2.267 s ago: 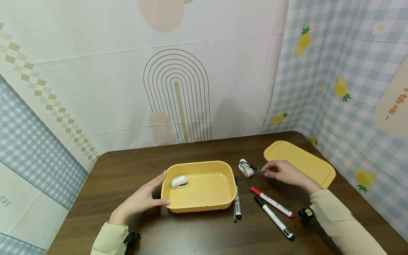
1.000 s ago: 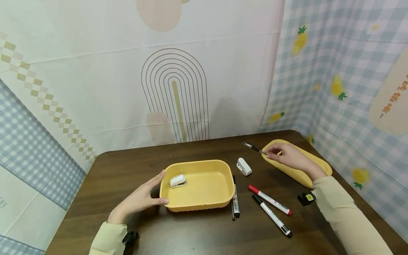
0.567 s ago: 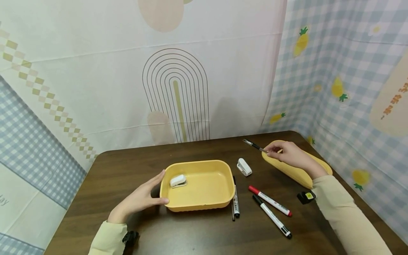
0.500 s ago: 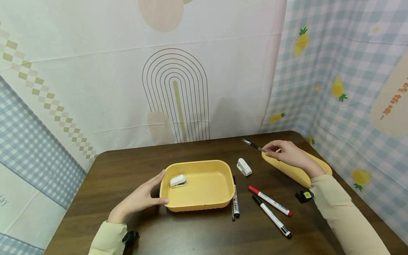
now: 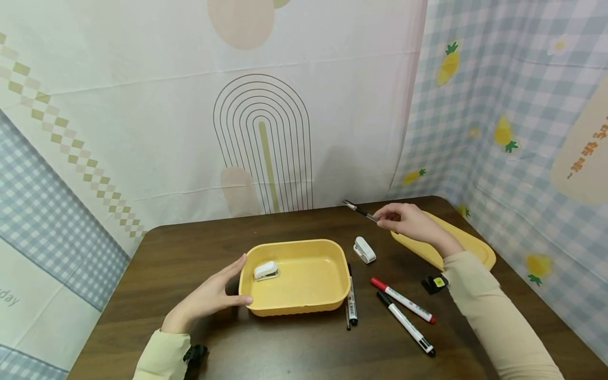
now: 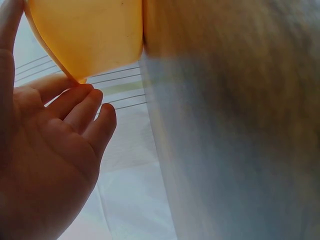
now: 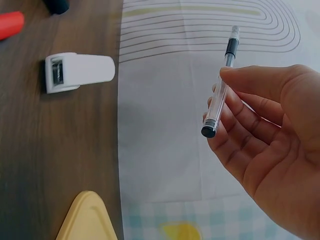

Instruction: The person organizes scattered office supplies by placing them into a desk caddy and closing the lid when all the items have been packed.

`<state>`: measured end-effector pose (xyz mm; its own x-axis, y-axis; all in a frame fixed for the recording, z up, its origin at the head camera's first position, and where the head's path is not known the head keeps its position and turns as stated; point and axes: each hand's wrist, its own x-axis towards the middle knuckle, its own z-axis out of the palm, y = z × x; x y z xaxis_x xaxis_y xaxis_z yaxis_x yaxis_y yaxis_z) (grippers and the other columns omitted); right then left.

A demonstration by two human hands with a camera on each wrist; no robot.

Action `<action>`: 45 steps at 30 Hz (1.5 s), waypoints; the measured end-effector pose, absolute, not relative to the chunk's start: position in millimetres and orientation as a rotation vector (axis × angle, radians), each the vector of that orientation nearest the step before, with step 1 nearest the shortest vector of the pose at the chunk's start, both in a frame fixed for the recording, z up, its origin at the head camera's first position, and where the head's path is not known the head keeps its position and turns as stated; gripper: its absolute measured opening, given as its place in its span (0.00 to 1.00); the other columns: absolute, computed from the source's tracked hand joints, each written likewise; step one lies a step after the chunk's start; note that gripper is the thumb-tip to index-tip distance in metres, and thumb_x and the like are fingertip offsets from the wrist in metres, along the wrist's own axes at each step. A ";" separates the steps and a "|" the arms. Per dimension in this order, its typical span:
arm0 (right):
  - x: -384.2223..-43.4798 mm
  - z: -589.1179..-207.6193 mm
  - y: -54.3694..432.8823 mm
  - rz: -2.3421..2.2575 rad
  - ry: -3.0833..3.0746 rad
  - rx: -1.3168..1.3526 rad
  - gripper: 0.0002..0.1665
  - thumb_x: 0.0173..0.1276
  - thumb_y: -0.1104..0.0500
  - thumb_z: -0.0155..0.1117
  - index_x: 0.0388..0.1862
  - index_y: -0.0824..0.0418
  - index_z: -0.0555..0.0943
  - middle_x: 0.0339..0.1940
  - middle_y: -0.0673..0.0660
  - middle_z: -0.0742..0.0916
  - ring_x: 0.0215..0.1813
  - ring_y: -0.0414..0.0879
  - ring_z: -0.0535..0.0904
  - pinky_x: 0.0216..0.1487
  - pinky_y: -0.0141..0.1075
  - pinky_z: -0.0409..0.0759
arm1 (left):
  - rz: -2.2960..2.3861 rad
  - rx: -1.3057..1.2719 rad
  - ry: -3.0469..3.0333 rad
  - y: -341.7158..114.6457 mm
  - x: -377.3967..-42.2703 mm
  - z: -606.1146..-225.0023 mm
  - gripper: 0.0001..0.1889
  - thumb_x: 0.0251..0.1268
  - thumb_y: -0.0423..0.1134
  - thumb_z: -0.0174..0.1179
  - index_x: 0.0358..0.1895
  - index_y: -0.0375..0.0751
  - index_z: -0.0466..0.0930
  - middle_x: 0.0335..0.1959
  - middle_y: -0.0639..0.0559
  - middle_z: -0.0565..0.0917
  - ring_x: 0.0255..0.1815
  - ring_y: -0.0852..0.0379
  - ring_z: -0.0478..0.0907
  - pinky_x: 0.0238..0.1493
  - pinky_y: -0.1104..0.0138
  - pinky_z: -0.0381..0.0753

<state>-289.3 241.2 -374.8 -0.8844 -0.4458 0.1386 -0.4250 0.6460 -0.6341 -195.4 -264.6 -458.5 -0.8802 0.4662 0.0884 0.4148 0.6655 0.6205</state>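
Lower right of my remote head view: a black-capped marker (image 5: 406,323), then a red-capped marker (image 5: 408,302). Centre: the yellow box (image 5: 309,285), a white stapler (image 5: 267,271) inside; at its left end I see the left hand (image 5: 209,296), spread, thumb and fingers touching the box. Right of centre: a second stapler (image 5: 364,249). Beyond — the right hand (image 5: 410,221), whose thumb and fingers pinch the pen (image 5: 362,211), tip toward upper left, with the yellow lid (image 5: 465,244) to its right.

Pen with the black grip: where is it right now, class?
In the head view, the pen is right of centre, pinched in the right hand, with a white stapler below it in the picture.
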 end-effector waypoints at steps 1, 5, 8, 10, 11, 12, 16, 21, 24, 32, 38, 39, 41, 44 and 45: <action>-290.0 -373.9 239.3 -1.074 2.826 -0.747 0.13 0.75 0.57 0.64 0.53 0.60 0.85 0.37 0.53 0.85 0.33 0.51 0.79 0.32 0.39 0.79 | 1.010 0.741 2.796 -264.8 -195.5 -458.3 0.56 0.56 0.62 0.71 0.81 0.40 0.52 0.81 0.43 0.55 0.79 0.42 0.54 0.72 0.43 0.58; -293.0 -369.8 232.0 -1.057 2.837 -0.754 0.12 0.75 0.56 0.64 0.53 0.59 0.85 0.37 0.52 0.85 0.34 0.54 0.79 0.33 0.40 0.79 | 1.002 0.747 2.798 -265.5 -195.7 -457.4 0.56 0.56 0.62 0.71 0.81 0.40 0.52 0.81 0.43 0.54 0.79 0.42 0.54 0.72 0.44 0.59; -295.5 -366.2 225.8 -1.049 2.837 -0.777 0.13 0.75 0.56 0.64 0.53 0.59 0.85 0.38 0.53 0.86 0.36 0.52 0.79 0.35 0.41 0.78 | 0.997 0.749 2.801 -265.6 -195.9 -456.7 0.56 0.56 0.62 0.71 0.81 0.40 0.52 0.81 0.43 0.54 0.79 0.42 0.54 0.72 0.44 0.59; -296.8 -364.3 221.6 -1.058 2.833 -0.796 0.13 0.74 0.56 0.65 0.53 0.59 0.85 0.38 0.53 0.86 0.36 0.50 0.79 0.34 0.40 0.78 | 0.999 0.745 2.800 -265.5 -195.9 -456.5 0.56 0.56 0.62 0.71 0.81 0.40 0.52 0.81 0.42 0.54 0.79 0.42 0.54 0.72 0.43 0.59; -297.1 -363.6 219.3 -1.065 2.829 -0.808 0.13 0.74 0.56 0.65 0.53 0.59 0.85 0.39 0.54 0.86 0.35 0.50 0.78 0.34 0.40 0.78 | 1.003 0.741 2.796 -265.5 -195.8 -456.7 0.56 0.55 0.63 0.71 0.81 0.40 0.52 0.81 0.43 0.54 0.79 0.42 0.54 0.72 0.43 0.59; -297.5 -363.1 217.0 -1.073 2.825 -0.821 0.13 0.74 0.56 0.65 0.53 0.60 0.85 0.38 0.54 0.86 0.34 0.49 0.78 0.33 0.39 0.78 | 1.006 0.737 2.792 -265.4 -195.7 -456.9 0.56 0.55 0.63 0.71 0.81 0.41 0.51 0.81 0.43 0.54 0.79 0.42 0.54 0.72 0.43 0.59; -297.2 -361.5 207.7 -1.122 2.789 -0.872 0.14 0.74 0.56 0.66 0.53 0.61 0.85 0.36 0.54 0.86 0.31 0.52 0.78 0.30 0.37 0.78 | 1.017 0.719 2.774 -265.5 -194.7 -458.7 0.57 0.55 0.64 0.71 0.81 0.42 0.51 0.81 0.43 0.54 0.79 0.41 0.53 0.72 0.43 0.58; -297.1 -357.4 194.2 -1.166 2.751 -0.909 0.13 0.74 0.57 0.66 0.52 0.61 0.86 0.37 0.54 0.86 0.30 0.49 0.78 0.30 0.37 0.77 | 1.017 0.708 2.771 -265.8 -193.4 -458.3 0.57 0.55 0.63 0.71 0.81 0.42 0.51 0.81 0.44 0.53 0.79 0.42 0.53 0.72 0.43 0.58; -297.6 -353.7 186.8 -1.163 2.744 -0.929 0.13 0.74 0.57 0.66 0.53 0.61 0.86 0.39 0.54 0.87 0.31 0.47 0.78 0.32 0.36 0.77 | 1.010 0.710 2.781 -265.6 -193.5 -457.6 0.57 0.55 0.63 0.71 0.81 0.42 0.51 0.81 0.43 0.54 0.79 0.42 0.53 0.72 0.43 0.59; -299.1 -344.9 172.0 -1.122 2.723 -0.974 0.13 0.74 0.57 0.65 0.54 0.59 0.85 0.41 0.52 0.87 0.35 0.46 0.79 0.37 0.39 0.79 | 1.024 0.699 2.763 -265.0 -194.0 -456.6 0.57 0.55 0.64 0.71 0.82 0.45 0.50 0.81 0.46 0.53 0.79 0.43 0.52 0.72 0.43 0.58; -301.4 -342.9 164.6 -1.113 2.695 -1.029 0.14 0.74 0.55 0.65 0.54 0.58 0.86 0.45 0.51 0.88 0.40 0.45 0.81 0.40 0.39 0.80 | 1.028 0.704 2.756 -263.6 -195.5 -456.5 0.57 0.55 0.63 0.71 0.82 0.44 0.50 0.82 0.46 0.53 0.80 0.43 0.52 0.73 0.43 0.58; -301.5 -342.7 163.0 -1.121 2.683 -1.034 0.14 0.74 0.55 0.65 0.54 0.58 0.86 0.46 0.51 0.88 0.40 0.46 0.81 0.40 0.39 0.80 | 1.024 0.700 2.756 -263.6 -195.5 -456.3 0.57 0.55 0.63 0.71 0.82 0.44 0.50 0.82 0.46 0.53 0.80 0.43 0.52 0.73 0.43 0.58; -301.5 -342.6 159.5 -1.130 2.665 -1.042 0.14 0.74 0.55 0.65 0.54 0.58 0.86 0.46 0.51 0.88 0.40 0.46 0.82 0.40 0.40 0.80 | 1.016 0.700 2.760 -264.0 -195.3 -456.4 0.57 0.55 0.63 0.71 0.82 0.43 0.50 0.81 0.45 0.53 0.80 0.43 0.52 0.73 0.43 0.58; -302.0 -344.6 154.7 -1.141 2.649 -1.049 0.13 0.75 0.56 0.64 0.54 0.58 0.86 0.46 0.53 0.89 0.41 0.46 0.82 0.41 0.40 0.80 | 1.018 0.690 2.756 -264.4 -195.1 -456.2 0.57 0.55 0.63 0.72 0.82 0.44 0.50 0.82 0.45 0.53 0.80 0.43 0.52 0.73 0.43 0.58; -302.3 -345.8 153.2 -1.148 2.641 -1.046 0.13 0.75 0.56 0.64 0.54 0.58 0.86 0.45 0.53 0.89 0.40 0.48 0.82 0.40 0.40 0.80 | 1.019 0.691 2.756 -264.5 -194.9 -456.0 0.57 0.55 0.63 0.72 0.82 0.44 0.50 0.81 0.45 0.53 0.80 0.43 0.52 0.73 0.43 0.58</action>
